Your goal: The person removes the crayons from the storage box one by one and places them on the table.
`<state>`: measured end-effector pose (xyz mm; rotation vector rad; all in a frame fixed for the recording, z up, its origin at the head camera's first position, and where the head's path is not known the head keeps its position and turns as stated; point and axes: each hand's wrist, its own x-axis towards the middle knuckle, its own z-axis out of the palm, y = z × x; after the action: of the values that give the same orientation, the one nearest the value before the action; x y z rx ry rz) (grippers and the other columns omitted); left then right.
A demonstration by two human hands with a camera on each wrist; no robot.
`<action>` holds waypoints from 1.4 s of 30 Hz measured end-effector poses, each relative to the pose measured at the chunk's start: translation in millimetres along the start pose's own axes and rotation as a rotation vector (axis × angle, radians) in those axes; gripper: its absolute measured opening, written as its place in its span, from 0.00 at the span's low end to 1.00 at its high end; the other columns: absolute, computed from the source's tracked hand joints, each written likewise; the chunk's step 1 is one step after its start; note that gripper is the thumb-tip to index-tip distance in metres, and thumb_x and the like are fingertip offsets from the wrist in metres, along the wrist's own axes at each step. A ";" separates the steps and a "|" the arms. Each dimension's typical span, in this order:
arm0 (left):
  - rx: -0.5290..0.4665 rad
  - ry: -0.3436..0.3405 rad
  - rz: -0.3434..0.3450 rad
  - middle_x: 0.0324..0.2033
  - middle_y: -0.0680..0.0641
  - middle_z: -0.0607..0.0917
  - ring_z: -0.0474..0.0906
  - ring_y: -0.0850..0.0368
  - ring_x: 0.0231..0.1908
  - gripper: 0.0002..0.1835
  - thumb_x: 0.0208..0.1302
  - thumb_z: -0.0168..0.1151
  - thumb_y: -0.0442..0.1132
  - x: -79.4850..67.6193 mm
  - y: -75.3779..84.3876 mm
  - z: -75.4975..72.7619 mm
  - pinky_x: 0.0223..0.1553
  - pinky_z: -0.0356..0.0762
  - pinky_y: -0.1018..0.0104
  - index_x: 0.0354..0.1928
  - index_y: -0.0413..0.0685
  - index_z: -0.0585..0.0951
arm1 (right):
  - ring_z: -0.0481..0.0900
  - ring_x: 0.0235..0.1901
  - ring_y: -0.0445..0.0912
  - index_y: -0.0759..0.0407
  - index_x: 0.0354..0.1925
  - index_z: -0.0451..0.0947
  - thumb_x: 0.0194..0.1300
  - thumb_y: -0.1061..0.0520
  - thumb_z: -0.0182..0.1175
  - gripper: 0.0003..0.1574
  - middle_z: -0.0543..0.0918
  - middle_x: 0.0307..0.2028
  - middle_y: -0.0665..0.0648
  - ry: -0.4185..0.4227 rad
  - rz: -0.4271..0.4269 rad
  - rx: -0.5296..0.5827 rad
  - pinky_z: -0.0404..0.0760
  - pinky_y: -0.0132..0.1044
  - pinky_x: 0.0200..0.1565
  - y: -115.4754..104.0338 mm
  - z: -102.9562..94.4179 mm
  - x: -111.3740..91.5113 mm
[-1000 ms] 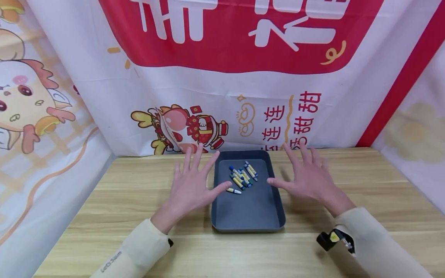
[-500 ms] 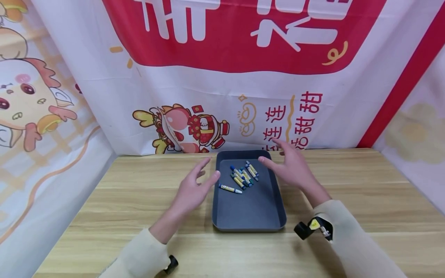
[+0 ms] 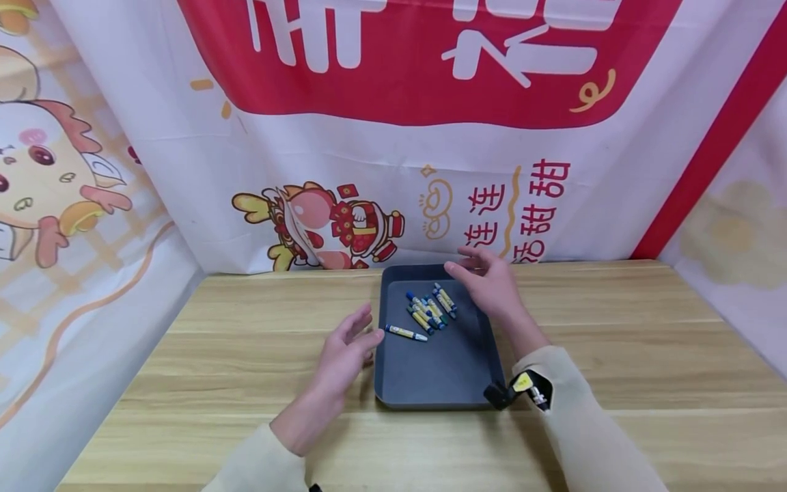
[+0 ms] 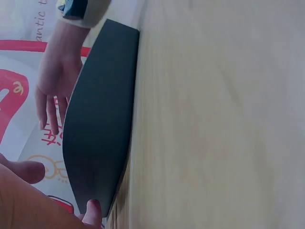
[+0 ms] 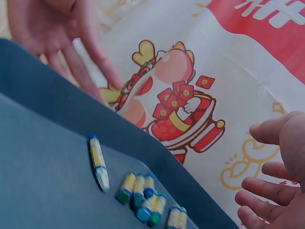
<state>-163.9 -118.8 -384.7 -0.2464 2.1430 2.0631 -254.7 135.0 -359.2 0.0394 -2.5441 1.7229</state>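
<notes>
A dark grey rectangular tray [image 3: 439,376] lies on the wooden table, holding several crayons [image 3: 423,316] in yellow wrappers, clustered toward its back half. One white-tipped crayon [image 3: 406,333] lies apart near the left wall. Beside that wall is my left hand [image 3: 339,362], fingers loosely bent, thumb close to the rim; whether it touches cannot be told. My right hand [image 3: 494,287] hovers over the tray's back right corner, and the right wrist view shows its fingers [image 5: 267,188] spread and holding nothing. In the left wrist view, the tray's outer wall [image 4: 100,95] stands beside the left fingertips.
A white printed cloth [image 3: 332,157] with red patterns hangs right behind the table's back edge. Similar cloths flank both sides. Bare wooden tabletop [image 3: 645,342] surrounds the tray. A black wrist device [image 3: 504,395] sits at the right sleeve, over the tray's front right corner.
Both hands, spread wide over the tray's sides earlier, have relaxed their fingers. The left drew lower toward the person, alongside the tray; the right moved left to the back right corner. Tray and crayons stayed put.
</notes>
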 end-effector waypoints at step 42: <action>-0.058 -0.110 -0.046 0.78 0.35 0.70 0.75 0.37 0.72 0.34 0.75 0.57 0.27 9.1 -14.6 -5.8 0.73 0.73 0.43 0.81 0.51 0.66 | 0.84 0.51 0.52 0.54 0.56 0.88 0.72 0.53 0.70 0.17 0.90 0.53 0.57 -0.082 0.117 0.038 0.80 0.47 0.60 15.4 53.2 4.9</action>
<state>-169.5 -125.2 -400.7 -0.1824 1.9983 2.0645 -262.7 91.4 -392.8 -0.0381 -2.6209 1.8479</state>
